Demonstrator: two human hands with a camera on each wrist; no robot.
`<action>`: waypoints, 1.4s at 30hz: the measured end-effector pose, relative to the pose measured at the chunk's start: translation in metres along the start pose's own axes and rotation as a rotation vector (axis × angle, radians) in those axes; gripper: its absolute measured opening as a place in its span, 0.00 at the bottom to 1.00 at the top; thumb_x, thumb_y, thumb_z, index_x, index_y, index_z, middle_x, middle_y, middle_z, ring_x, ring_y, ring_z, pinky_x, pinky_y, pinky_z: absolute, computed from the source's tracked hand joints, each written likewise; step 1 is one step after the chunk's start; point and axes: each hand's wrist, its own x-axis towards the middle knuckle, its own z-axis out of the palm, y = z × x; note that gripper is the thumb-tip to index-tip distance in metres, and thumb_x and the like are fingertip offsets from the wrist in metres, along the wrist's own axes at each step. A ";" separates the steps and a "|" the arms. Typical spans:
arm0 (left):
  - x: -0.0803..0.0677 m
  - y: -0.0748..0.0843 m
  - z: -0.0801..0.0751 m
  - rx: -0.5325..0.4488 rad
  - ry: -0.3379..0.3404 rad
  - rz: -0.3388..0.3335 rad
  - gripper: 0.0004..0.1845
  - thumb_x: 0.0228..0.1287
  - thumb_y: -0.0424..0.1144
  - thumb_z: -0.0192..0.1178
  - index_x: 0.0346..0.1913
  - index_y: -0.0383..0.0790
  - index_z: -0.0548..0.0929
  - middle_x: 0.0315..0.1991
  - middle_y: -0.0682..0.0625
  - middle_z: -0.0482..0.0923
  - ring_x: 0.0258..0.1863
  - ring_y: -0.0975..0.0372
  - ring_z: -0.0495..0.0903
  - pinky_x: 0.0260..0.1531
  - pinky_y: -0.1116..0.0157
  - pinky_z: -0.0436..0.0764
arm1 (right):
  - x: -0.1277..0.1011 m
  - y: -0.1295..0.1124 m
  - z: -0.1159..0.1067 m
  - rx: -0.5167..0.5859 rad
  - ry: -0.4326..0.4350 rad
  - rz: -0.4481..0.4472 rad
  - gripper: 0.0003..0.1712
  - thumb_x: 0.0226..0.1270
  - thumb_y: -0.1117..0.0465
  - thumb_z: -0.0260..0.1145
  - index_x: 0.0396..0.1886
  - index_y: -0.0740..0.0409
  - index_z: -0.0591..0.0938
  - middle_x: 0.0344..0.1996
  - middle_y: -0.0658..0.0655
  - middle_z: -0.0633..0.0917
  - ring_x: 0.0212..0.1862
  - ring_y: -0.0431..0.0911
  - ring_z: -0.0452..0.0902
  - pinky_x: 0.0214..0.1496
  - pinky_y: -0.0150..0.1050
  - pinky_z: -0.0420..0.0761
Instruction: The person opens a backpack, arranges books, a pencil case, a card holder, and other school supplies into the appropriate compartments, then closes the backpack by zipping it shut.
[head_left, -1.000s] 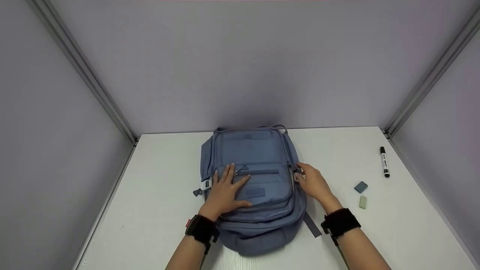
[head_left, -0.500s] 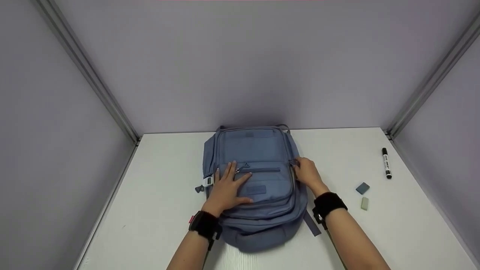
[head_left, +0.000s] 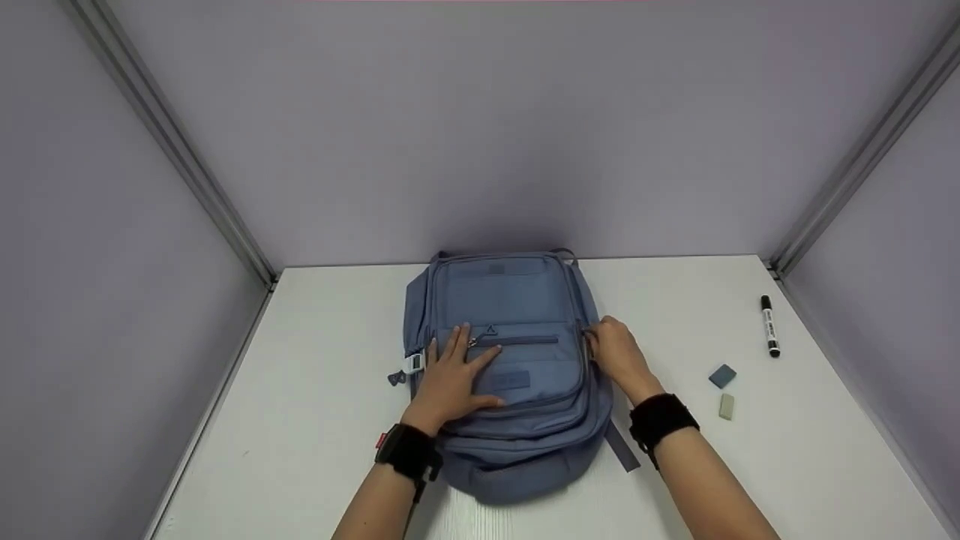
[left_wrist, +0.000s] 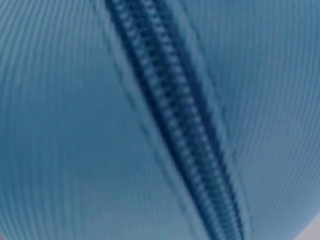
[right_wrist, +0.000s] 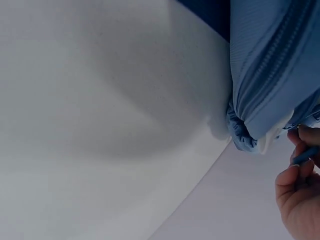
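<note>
A blue backpack (head_left: 501, 298) lies front up on the white table. My left hand (head_left: 447, 384) rests on its front with the fingers spread, just below the short pocket zipper (head_left: 521, 340). At the bag's right edge, my right hand (head_left: 619, 352) has its fingers curled by the side zipper. In the right wrist view those fingers pinch a small blue zipper pull (right_wrist: 304, 156), partly hidden by the fingertips. The left wrist view is filled by blue fabric and a closed zipper (left_wrist: 175, 110), seen very near.
To the right on the table lie a dark blue-grey block (head_left: 722, 376), a pale green block (head_left: 726, 406) and a black-and-white marker (head_left: 770, 326). A loose strap (head_left: 622, 448) sticks out at the bag's lower right. Grey panels (head_left: 510, 135) enclose the table behind and at both sides.
My right hand has turned and moved slightly inward, its fingers going from loosely spread to curled at the bag's right edge. The left hand stays in place on the backpack.
</note>
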 end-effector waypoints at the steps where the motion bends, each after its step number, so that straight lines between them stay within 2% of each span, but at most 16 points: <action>1: 0.000 0.000 0.000 -0.002 -0.002 -0.002 0.49 0.50 0.74 0.60 0.74 0.58 0.64 0.76 0.33 0.43 0.75 0.42 0.43 0.65 0.36 0.49 | -0.002 0.000 -0.001 -0.010 0.006 -0.005 0.08 0.65 0.72 0.64 0.40 0.70 0.87 0.26 0.60 0.78 0.32 0.55 0.79 0.35 0.48 0.79; 6: 0.000 0.001 -0.001 -0.004 -0.015 -0.010 0.49 0.50 0.74 0.60 0.75 0.59 0.63 0.76 0.34 0.43 0.75 0.43 0.43 0.65 0.36 0.48 | -0.014 -0.002 -0.007 -0.033 0.007 -0.025 0.07 0.63 0.73 0.65 0.37 0.71 0.87 0.24 0.58 0.77 0.29 0.52 0.78 0.31 0.45 0.78; 16: 0.001 0.001 0.000 0.009 -0.030 -0.013 0.49 0.50 0.75 0.59 0.75 0.60 0.62 0.76 0.34 0.42 0.75 0.43 0.43 0.65 0.37 0.49 | -0.047 -0.007 -0.017 0.032 -0.023 -0.030 0.04 0.60 0.75 0.67 0.33 0.70 0.87 0.22 0.53 0.76 0.25 0.44 0.71 0.27 0.40 0.75; 28: -0.002 -0.001 0.002 0.003 0.033 0.009 0.49 0.50 0.74 0.59 0.74 0.58 0.64 0.75 0.32 0.45 0.74 0.41 0.46 0.64 0.35 0.51 | -0.079 -0.021 -0.027 0.084 -0.067 -0.055 0.04 0.58 0.75 0.69 0.32 0.68 0.88 0.22 0.50 0.75 0.25 0.40 0.69 0.26 0.36 0.72; 32: -0.004 -0.002 0.004 0.017 0.064 0.023 0.48 0.51 0.73 0.59 0.74 0.58 0.64 0.75 0.32 0.46 0.74 0.41 0.47 0.64 0.36 0.53 | -0.087 -0.025 -0.034 0.120 -0.113 -0.092 0.04 0.59 0.75 0.68 0.33 0.68 0.88 0.23 0.49 0.77 0.26 0.39 0.72 0.28 0.35 0.74; 35: -0.005 -0.003 0.005 0.016 0.082 0.031 0.47 0.53 0.72 0.59 0.74 0.57 0.64 0.75 0.31 0.47 0.74 0.41 0.48 0.63 0.36 0.54 | -0.091 -0.027 -0.039 0.163 -0.177 -0.109 0.04 0.60 0.73 0.68 0.33 0.66 0.88 0.24 0.48 0.78 0.27 0.39 0.73 0.29 0.35 0.75; 42: -0.005 0.000 0.007 0.025 0.076 0.015 0.40 0.62 0.70 0.51 0.74 0.58 0.64 0.75 0.31 0.47 0.74 0.41 0.46 0.64 0.36 0.51 | -0.095 -0.027 -0.047 0.299 -0.306 -0.119 0.05 0.62 0.71 0.67 0.34 0.65 0.89 0.27 0.48 0.81 0.30 0.38 0.74 0.32 0.35 0.76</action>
